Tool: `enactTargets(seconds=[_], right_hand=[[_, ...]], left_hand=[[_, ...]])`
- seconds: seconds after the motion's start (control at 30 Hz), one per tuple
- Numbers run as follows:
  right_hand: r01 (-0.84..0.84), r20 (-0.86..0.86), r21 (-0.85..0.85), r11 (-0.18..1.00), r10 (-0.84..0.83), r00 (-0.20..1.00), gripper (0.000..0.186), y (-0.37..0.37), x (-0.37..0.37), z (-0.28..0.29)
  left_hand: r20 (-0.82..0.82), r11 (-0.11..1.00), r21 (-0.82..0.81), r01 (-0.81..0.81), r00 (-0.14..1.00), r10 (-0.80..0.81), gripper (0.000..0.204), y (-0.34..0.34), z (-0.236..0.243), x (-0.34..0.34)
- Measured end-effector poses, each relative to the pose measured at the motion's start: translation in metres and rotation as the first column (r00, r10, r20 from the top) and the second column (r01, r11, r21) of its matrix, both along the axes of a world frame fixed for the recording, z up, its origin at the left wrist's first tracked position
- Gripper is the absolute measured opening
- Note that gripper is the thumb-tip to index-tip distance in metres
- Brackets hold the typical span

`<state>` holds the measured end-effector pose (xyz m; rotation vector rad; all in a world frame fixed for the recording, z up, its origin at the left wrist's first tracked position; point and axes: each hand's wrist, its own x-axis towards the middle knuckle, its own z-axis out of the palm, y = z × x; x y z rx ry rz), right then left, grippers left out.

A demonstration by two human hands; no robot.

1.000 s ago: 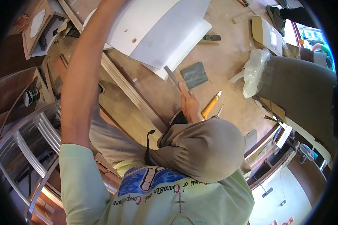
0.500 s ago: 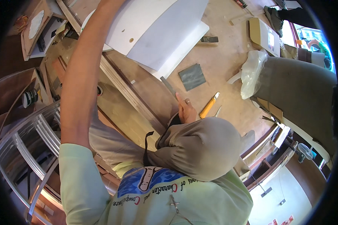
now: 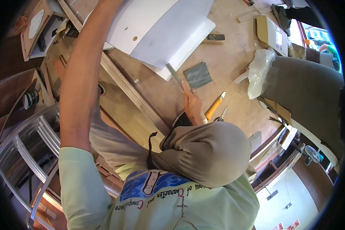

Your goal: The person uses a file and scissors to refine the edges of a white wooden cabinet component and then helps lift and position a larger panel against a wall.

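Note:
My right hand (image 3: pixel 192 100) is closed on a narrow grey flat strip (image 3: pixel 173 74), whose far end is at the near edge of a white curved panel (image 3: pixel 161 28); I cannot tell if they touch. A dark grey square sheet (image 3: pixel 197 74) lies right beside the strip. A yellow-handled cutter (image 3: pixel 214 106) and a pair of scissors (image 3: pixel 222 115) lie on the floor (image 3: pixel 234 57) to the right of that hand. My left forearm crosses up the picture beside the panel, and its hand is beyond the upper edge, out of view.
A metal ladder (image 3: pixel 28 149) is at lower left, wooden boards (image 3: pixel 130 88) run diagonally beside my legs, and an open wooden box (image 3: pixel 38 30) sits upper left. At right are a grey padded piece (image 3: pixel 306 88), a cardboard box (image 3: pixel 272 34) and another person's shoe (image 3: pixel 283 19).
The strip and my right hand dipped back toward me half a second ago and now have moved forward again toward the panel. My left forearm has shifted slightly left.

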<state>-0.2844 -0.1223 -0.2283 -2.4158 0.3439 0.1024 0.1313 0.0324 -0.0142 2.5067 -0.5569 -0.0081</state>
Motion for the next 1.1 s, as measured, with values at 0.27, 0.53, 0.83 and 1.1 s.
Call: enactTargets(seconds=[0.27, 0.53, 0.83, 1.1], right_hand=[[-0.007, -0.066, -0.027, 1.000, 0.005, 0.998, 0.049, -0.001, -0.032, -0.008], [0.026, 0.005, -0.035, 0.999, -0.026, 1.000, 0.047, -0.004, -0.032, -0.010], [0.078, -0.045, -0.063, 0.995, -0.081, 0.996, 0.046, -0.011, -0.003, -0.003], [0.347, 0.121, 0.038, 0.937, -0.349, 0.929, 0.043, -0.039, 0.033, -0.019]], left_hand=[[0.088, 0.984, 0.135, 0.120, 0.987, -0.132, 0.062, 0.012, -0.017, 0.023], [0.027, 1.000, -0.011, -0.025, 0.999, 0.026, 0.068, 0.001, -0.005, 0.001], [-0.003, 0.999, 0.002, -0.032, 0.999, 0.032, 0.067, -0.002, 0.003, -0.004], [0.059, 0.998, -0.036, 0.044, 0.997, -0.042, 0.069, 0.002, 0.003, -0.005]])
